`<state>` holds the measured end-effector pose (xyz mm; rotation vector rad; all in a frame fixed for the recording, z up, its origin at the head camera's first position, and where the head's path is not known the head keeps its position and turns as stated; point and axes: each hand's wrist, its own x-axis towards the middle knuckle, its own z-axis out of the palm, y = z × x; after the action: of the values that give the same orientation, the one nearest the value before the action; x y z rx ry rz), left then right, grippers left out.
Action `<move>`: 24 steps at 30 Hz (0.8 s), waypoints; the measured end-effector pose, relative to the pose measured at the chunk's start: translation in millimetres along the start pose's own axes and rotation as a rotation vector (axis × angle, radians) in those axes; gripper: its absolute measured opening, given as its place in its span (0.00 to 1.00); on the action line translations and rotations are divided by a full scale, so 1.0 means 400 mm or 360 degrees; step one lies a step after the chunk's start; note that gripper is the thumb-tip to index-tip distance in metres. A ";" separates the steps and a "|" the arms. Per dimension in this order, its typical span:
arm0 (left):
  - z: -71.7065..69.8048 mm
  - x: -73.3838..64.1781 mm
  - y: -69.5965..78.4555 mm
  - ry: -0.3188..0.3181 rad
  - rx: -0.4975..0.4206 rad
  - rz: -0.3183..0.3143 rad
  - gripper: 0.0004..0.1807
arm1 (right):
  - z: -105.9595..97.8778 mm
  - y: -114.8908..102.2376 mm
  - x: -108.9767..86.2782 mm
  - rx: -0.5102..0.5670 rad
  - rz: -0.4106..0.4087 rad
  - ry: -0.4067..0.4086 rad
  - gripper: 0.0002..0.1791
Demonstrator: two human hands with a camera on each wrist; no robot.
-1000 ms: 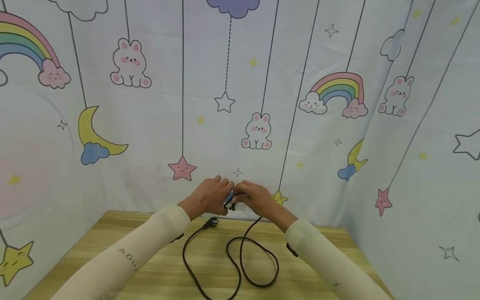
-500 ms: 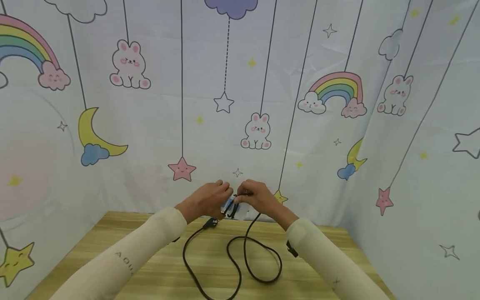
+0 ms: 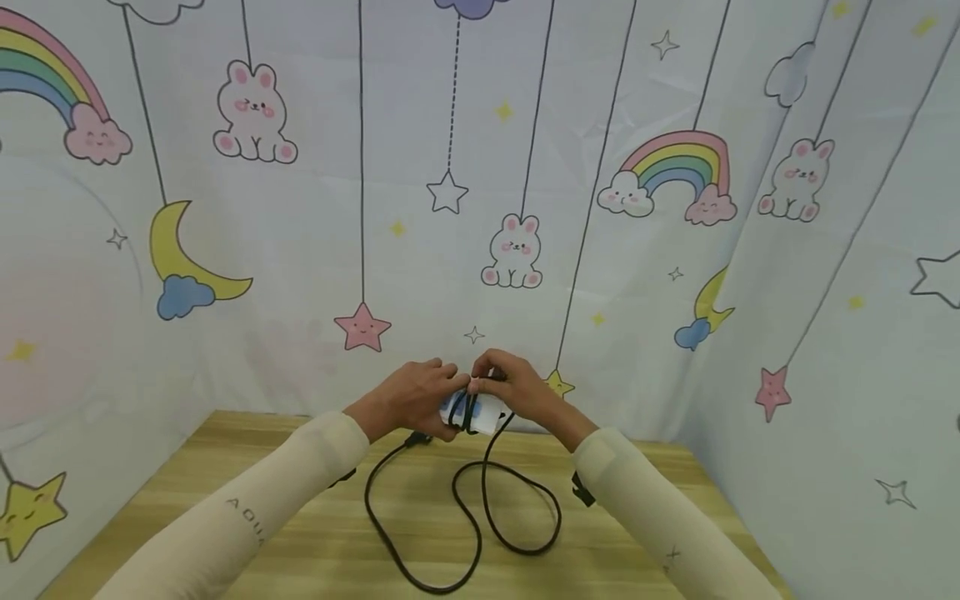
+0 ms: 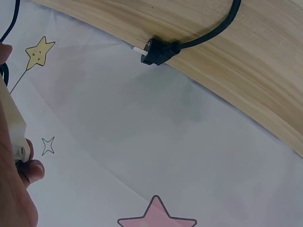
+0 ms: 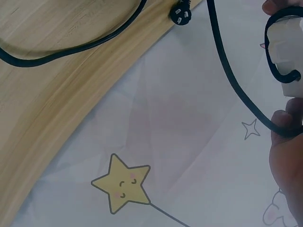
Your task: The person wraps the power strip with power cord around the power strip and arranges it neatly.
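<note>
Lower centre of head view: left hand (image 3: 414, 398) grips white block (image 3: 488, 415) wound with black cord (image 5: 227, 68); right hand (image 3: 517, 385) pinches the cord.

At the far edge of a wooden table (image 3: 322, 542), a white and blue block (image 3: 486, 415) is gripped at its left end by the left hand (image 3: 416, 396). Turns of black cable (image 3: 480, 540) are looped round the block, and one strand appears to be pinched by the right hand (image 3: 517, 387), though the fingertips are partly hidden. More of the cable is spread over the table in wide curves toward the near side, and its plug (image 3: 417, 438) is seen just beside the left hand. The forearms are covered by pale sleeves (image 3: 667, 525). The far side is closed off by a printed backdrop (image 3: 420, 275).
</note>
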<state>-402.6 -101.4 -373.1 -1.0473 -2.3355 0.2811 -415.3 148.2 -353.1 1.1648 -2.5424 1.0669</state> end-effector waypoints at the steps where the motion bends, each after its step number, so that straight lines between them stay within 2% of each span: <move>1: 0.001 0.000 -0.001 -0.0004 -0.0021 -0.0008 0.37 | 0.001 0.000 -0.001 0.0017 0.0014 -0.0003 0.09; 6: 0.002 -0.006 -0.014 -0.0107 -0.0148 -0.0074 0.37 | 0.008 0.004 -0.017 0.0052 0.0099 0.0007 0.11; 11: -0.001 -0.017 -0.032 -0.0199 -0.0225 -0.0129 0.34 | 0.027 0.009 -0.032 -0.0035 0.0117 0.0056 0.09; 15: -0.010 -0.018 -0.033 -0.0204 -0.0194 -0.0015 0.34 | 0.040 0.001 -0.025 -0.0064 0.0105 0.0092 0.07; 19: -0.020 -0.014 -0.025 -0.0197 -0.0129 0.0105 0.41 | 0.046 -0.011 -0.008 -0.0050 0.0109 0.0090 0.06; 24: -0.018 -0.015 -0.019 -0.0159 -0.0165 0.0095 0.39 | 0.044 -0.009 0.007 0.0053 0.0128 0.0073 0.07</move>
<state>-400.0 -111.2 -366.5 -1.1795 -2.4330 0.2421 -411.8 133.2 -363.1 1.0414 -2.5653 1.1444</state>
